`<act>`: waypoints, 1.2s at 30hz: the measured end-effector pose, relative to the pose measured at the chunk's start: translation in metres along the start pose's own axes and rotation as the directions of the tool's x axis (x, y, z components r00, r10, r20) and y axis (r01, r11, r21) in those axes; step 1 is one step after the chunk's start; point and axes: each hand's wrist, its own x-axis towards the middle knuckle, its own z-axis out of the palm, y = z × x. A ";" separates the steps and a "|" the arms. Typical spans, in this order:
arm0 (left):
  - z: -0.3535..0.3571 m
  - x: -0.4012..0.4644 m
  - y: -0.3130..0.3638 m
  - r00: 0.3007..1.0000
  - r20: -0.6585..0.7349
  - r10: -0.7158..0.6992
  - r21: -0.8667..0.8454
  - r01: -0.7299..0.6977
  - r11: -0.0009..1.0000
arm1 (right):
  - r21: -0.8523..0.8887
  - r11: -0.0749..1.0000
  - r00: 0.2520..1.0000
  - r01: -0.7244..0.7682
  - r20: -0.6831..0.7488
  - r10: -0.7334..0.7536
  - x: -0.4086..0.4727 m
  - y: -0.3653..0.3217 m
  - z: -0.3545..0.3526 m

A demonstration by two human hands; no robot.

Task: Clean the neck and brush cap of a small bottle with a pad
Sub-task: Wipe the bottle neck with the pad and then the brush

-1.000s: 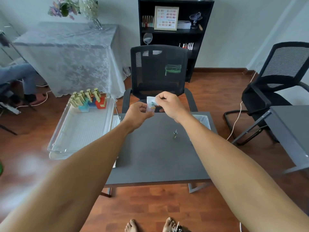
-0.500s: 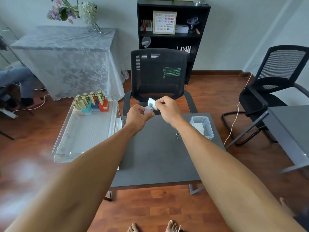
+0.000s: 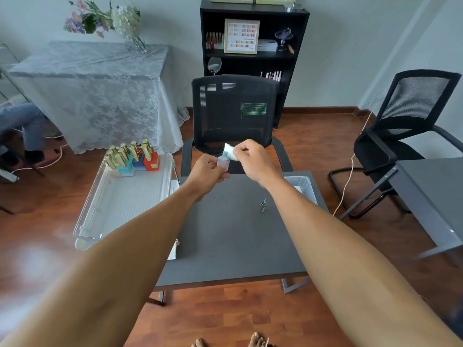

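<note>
Left hand (image 3: 209,171) clamped on small bottle (image 3: 223,162); right hand (image 3: 253,160) pinching pad (image 3: 231,151) at its neck.
Neck-wiping step, seemingly; brush cap (image 3: 263,205) on surface (image 3: 233,236) awaits next.

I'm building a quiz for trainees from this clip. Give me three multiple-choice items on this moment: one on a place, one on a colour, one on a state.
1. Where does the brush cap lie?
A. on the dark table
B. in the clear tray
C. on the chair seat

2. What colour is the pad?
A. black
B. white
C. red

3. What is the state of the small bottle?
A. standing capped in the tray
B. lying on the floor
C. held in the left hand, uncapped

Answers:
1 A, the cap rests on the table near the right forearm.
2 B, the right hand pinches a white pad at the bottle's neck.
3 C, the left hand grips it, with the cap off.
</note>
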 end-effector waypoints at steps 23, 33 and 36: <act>0.012 0.007 0.015 0.994 -0.107 -0.020 0.128 0.034 0.991 | -0.096 0.993 0.992 0.074 -0.093 -0.083 -0.006 -0.002 0.005; 0.004 0.012 0.020 1.000 -0.013 -0.012 -0.019 0.012 1.000 | -0.028 0.994 0.988 0.106 -0.109 -0.108 0.001 0.001 -0.005; 0.006 0.012 0.022 0.999 -0.033 -0.010 0.040 0.012 0.999 | -0.034 0.993 0.985 0.110 -0.129 -0.113 -0.001 0.004 -0.003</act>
